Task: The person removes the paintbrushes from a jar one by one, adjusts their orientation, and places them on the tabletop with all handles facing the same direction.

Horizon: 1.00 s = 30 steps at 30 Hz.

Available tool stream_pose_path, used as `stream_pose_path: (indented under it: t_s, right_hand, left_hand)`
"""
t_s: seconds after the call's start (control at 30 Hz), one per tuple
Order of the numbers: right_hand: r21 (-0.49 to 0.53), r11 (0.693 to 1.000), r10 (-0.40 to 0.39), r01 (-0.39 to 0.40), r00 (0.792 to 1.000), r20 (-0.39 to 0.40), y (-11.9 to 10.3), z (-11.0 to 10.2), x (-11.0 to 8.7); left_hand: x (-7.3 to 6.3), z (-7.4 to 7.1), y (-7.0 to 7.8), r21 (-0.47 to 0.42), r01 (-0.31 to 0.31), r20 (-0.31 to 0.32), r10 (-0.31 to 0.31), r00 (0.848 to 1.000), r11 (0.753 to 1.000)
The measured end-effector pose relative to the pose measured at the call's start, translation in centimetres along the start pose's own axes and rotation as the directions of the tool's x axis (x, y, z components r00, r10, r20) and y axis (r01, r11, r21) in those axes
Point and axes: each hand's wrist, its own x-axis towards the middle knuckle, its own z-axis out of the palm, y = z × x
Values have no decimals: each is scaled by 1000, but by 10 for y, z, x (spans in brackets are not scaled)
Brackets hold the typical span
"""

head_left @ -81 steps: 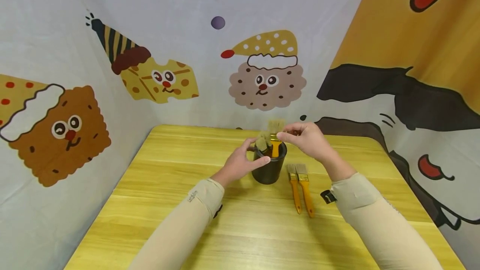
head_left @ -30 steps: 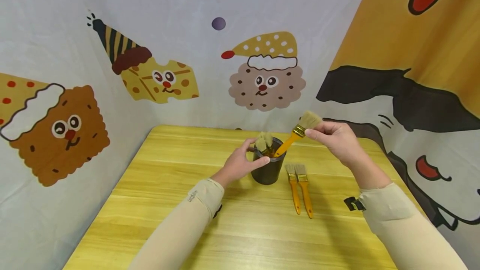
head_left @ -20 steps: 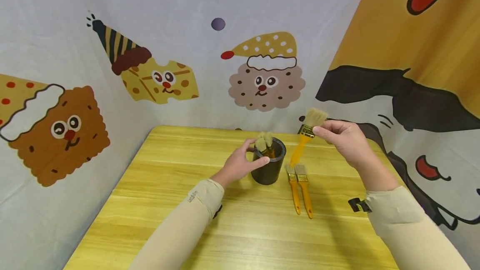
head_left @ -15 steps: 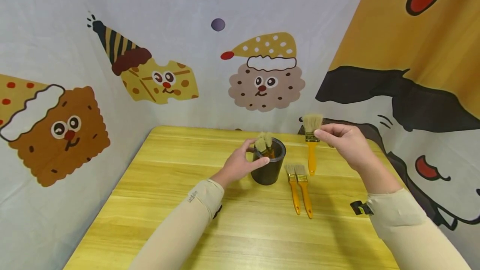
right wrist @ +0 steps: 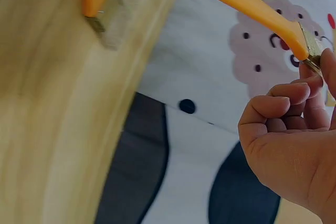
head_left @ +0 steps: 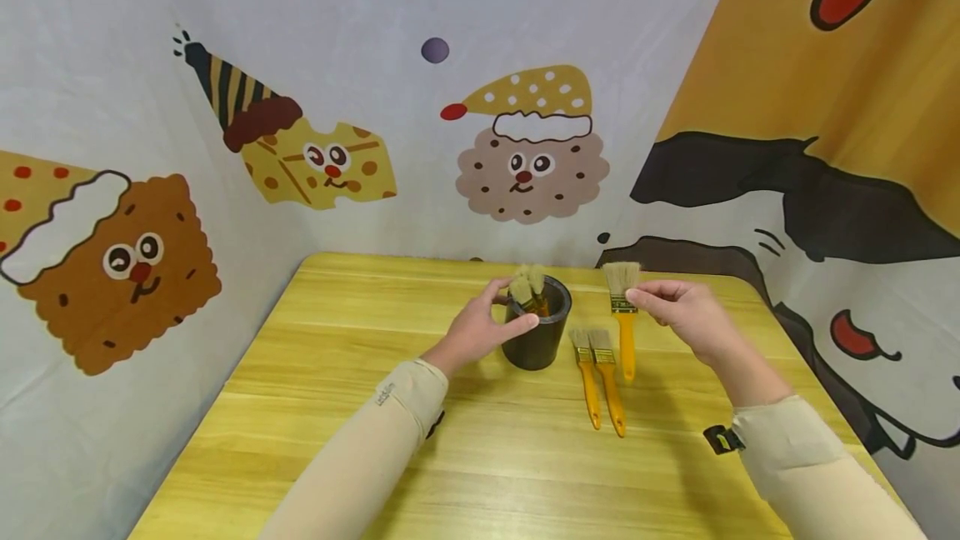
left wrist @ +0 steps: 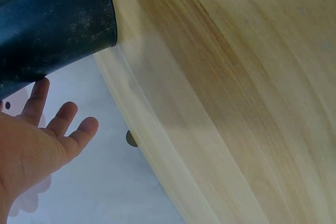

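My left hand (head_left: 480, 326) grips a black cup (head_left: 534, 346) near its rim, thumb on the near side and fingers at the far left. In the left wrist view, one fingertip meets the dark cup wall (left wrist: 58, 24) while two other fingers stand off it. Bristle heads of paintbrushes (head_left: 528, 283) stick up from the cup. To the right, my right hand (head_left: 690, 317) pinches a paintbrush (head_left: 627, 340) at its metal band, bristles up and orange handle down. In the right wrist view, thumb and fingertips hold that band beside the orange handle (right wrist: 252, 3).
Two paintbrushes (head_left: 604, 377) with orange handles lie side by side on the wooden table (head_left: 337, 357), right of the cup, bristles toward the back. A cloth (head_left: 360, 223) printed with cartoon figures hangs behind the table.
My right hand has drawn the paintbrush out of the cup, carried it right, turned it handle down and lowered it beside the two lying brushes. My left hand has stayed on the cup.
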Motion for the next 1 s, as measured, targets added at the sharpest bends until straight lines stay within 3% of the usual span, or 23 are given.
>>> stream_pose_path:
  t_s: [0.3,0.47,1.0]
  right_hand:
    - [12,992,121,-123,988,92,34,17,2]
    - [-36,984,180,-177,977,114,47,24,2]
    - [-197,954,248,-224,963,104,89,27,5]
  left_hand:
    - [2,0,-2,-12,-2,-1,2,1000,1000]
    - [2,0,-2,-30,-1,4,1,1000,1000]
    - [1,0,-3,-18,-6,5,6,1000,1000]
